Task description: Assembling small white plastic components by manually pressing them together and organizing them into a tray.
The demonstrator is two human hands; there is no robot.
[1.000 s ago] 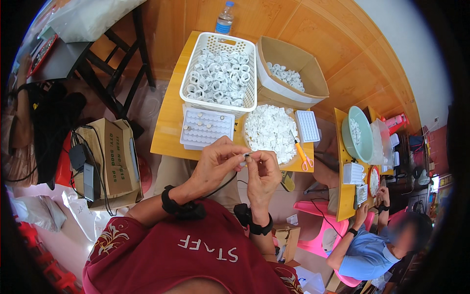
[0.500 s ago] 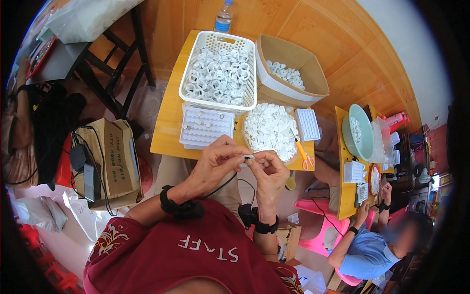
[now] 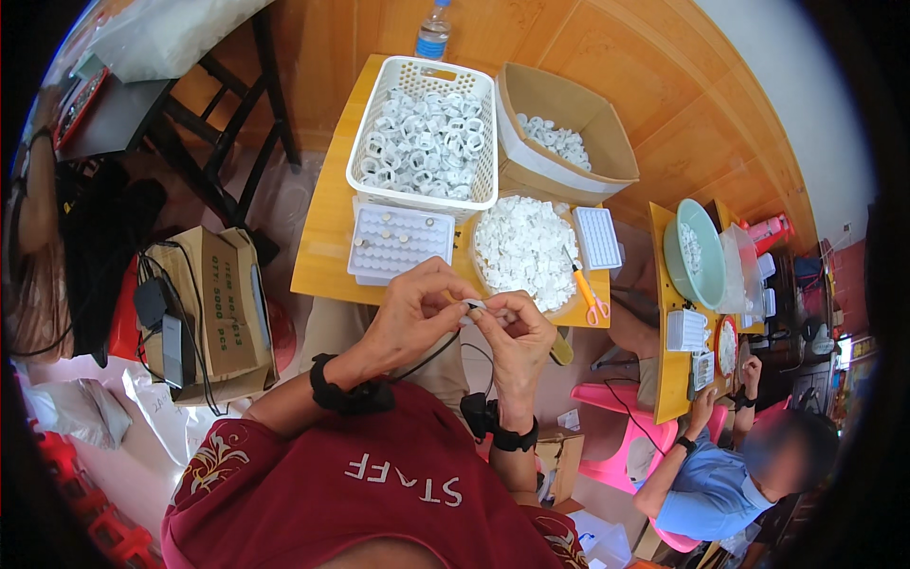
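Note:
Just in front of the table, the fingertips of my left hand (image 3: 417, 313) and my right hand (image 3: 518, 334) meet around a small white plastic piece (image 3: 475, 304). Both hands pinch it; the fingers cover much of it, so its exact shape is hidden. Beyond my left hand lies a white ridged tray (image 3: 379, 254) with a few small round metallic bits on it. Past my right hand, a round shallow container holds a heap of small white plastic pieces (image 3: 523, 248).
Behind stand a white basket (image 3: 354, 173) of white ring-shaped parts and a cardboard box (image 3: 607, 152) with similar parts. Orange-handled scissors (image 3: 590, 296) rest at the heap's right, beside another white tray (image 3: 597, 237). At right, a person in blue (image 3: 706, 498) works at another table (image 3: 669, 398).
My hands have shifted slightly, and my right fingers have closed further over the white piece. A dark spot seen on it earlier is less visible now.

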